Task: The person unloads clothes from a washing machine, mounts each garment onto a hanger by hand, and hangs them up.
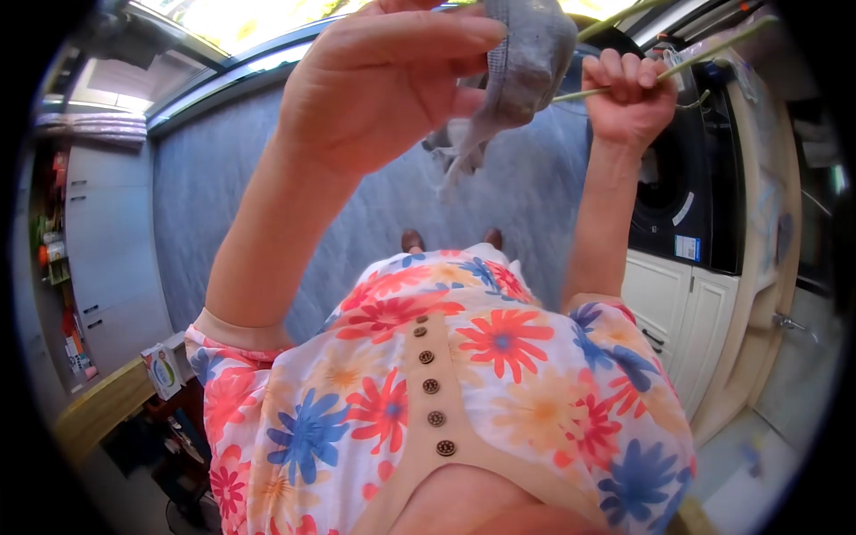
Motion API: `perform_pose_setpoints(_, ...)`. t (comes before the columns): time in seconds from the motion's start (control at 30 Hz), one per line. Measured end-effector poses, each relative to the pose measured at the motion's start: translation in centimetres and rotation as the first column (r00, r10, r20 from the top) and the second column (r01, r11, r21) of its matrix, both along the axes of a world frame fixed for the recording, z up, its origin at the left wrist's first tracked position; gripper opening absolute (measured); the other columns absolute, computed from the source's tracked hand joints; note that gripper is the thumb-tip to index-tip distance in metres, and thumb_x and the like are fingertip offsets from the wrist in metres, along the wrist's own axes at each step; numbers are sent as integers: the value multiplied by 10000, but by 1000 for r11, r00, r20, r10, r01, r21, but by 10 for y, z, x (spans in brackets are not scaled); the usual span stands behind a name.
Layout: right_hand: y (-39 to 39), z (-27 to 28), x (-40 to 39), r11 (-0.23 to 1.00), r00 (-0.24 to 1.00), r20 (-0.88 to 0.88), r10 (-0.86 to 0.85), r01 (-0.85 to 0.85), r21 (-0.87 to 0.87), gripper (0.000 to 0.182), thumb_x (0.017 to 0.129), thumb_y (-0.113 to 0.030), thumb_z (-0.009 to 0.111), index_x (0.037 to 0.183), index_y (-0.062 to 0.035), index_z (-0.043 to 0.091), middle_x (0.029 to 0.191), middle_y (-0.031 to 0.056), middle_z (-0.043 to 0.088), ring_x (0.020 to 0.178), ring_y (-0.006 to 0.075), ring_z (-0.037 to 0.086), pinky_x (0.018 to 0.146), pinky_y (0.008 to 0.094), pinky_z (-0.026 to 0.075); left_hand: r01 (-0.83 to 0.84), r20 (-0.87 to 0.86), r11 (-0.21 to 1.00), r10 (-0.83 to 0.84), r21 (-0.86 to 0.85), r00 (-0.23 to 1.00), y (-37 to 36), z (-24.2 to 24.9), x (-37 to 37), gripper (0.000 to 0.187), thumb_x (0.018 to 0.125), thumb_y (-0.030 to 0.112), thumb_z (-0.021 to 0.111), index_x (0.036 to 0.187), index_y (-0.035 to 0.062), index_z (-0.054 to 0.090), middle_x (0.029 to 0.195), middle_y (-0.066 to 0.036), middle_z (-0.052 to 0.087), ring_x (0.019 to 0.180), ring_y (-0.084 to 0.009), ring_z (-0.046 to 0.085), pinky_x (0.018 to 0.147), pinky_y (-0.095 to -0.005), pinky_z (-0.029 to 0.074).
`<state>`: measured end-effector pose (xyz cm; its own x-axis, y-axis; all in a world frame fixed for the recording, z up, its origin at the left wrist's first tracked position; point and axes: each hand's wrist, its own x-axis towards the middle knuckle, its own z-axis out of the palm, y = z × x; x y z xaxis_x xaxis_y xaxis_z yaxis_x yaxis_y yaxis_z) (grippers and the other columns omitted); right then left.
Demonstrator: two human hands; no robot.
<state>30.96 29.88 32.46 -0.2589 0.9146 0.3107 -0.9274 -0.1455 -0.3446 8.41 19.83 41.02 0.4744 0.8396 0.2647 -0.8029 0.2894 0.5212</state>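
Observation:
My left hand (383,76) is raised at the upper middle, its thumb and fingers pinched on the ribbed edge of a grey cloth item (533,62), which looks like a sock. More grey and white fabric (459,147) hangs below it, blurred. At the upper right my right hand (629,94) is closed in a fist around a thin green rod (713,55), which slants up to the right. The rod's left part passes behind the grey cloth.
A black front-loading machine (687,169) stands at the right above white cabinets (682,308). Grey-white cabinets (111,232) and open shelves line the left. A small box (162,370) sits on a wooden ledge at the lower left. A window (241,22) runs along the top.

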Motion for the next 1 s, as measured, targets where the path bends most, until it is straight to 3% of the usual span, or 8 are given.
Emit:
perform_pose_setpoints(0.2,23,33,3,993,996,-52,73,-67,93,281,693,-206,468,441,-95,415,393,-8,243,436,105,192,507,288,208,-161,-140,985,169,64,976,-9,20,-19,511,820,-60,370,1314,38,284,1117,-241,501,879,-267,596,669,-305,503)
perform_pose_setpoints(0.3,19,24,-41,990,998,9,57,-57,126,248,691,-197,460,475,-82,416,411,-2,225,444,121,196,512,300,207,-108,96,994,109,-17,989,-13,27,-11,492,830,-45,357,1310,30,283,1087,-230,522,878,-257,599,666,-310,504)
perform_pose_setpoints(0.43,30,-8,-72,998,983,178,49,-53,17,255,692,-166,461,469,-93,359,430,-3,213,435,133,213,510,310,239,-145,38,980,141,136,989,-2,26,-32,491,831,-42,354,1310,30,273,1087,-230,518,869,-260,599,663,-312,500)
perform_pose_setpoints(0.57,40,-49,-68,998,888,459,-15,-17,67,311,760,-107,473,486,-87,327,439,3,231,414,128,261,441,296,265,-522,-129,853,517,-6,846,-26,53,-47,410,844,4,398,1252,4,358,1028,-190,554,837,-224,595,658,-274,481)
perform_pose_setpoints(0.6,41,-42,-62,992,896,443,-26,-30,120,265,754,-70,509,512,-53,405,444,-1,289,419,115,310,422,268,273,-596,-183,803,584,-17,791,-30,53,-54,401,846,22,414,1243,-10,365,1016,-175,559,837,-214,588,668,-273,478)
perform_pose_setpoints(0.73,38,11,-51,936,737,588,-333,180,304,157,746,-61,571,608,7,543,497,-11,425,464,66,381,450,210,288,-588,-284,808,572,34,770,-36,-2,-115,410,843,61,444,1233,-41,368,1033,-122,565,900,-178,576,762,-295,482)
perform_pose_setpoints(0.87,25,24,-39,827,328,795,-511,-65,558,268,801,-129,568,571,2,527,515,-39,421,477,40,345,443,207,283,-642,-302,763,597,-73,744,-56,-33,-126,374,860,80,422,1222,-15,394,1042,-109,576,923,-171,581,783,-305,480)
perform_pose_setpoints(1.0,17,14,-52,641,261,701,-664,-284,713,275,809,-136,595,585,4,518,501,-19,414,470,54,350,421,223,276,-604,-340,796,558,-37,757,-55,-46,-111,410,844,49,476,1238,-7,381,1037,-111,576,907,-159,596,771,-310,506)
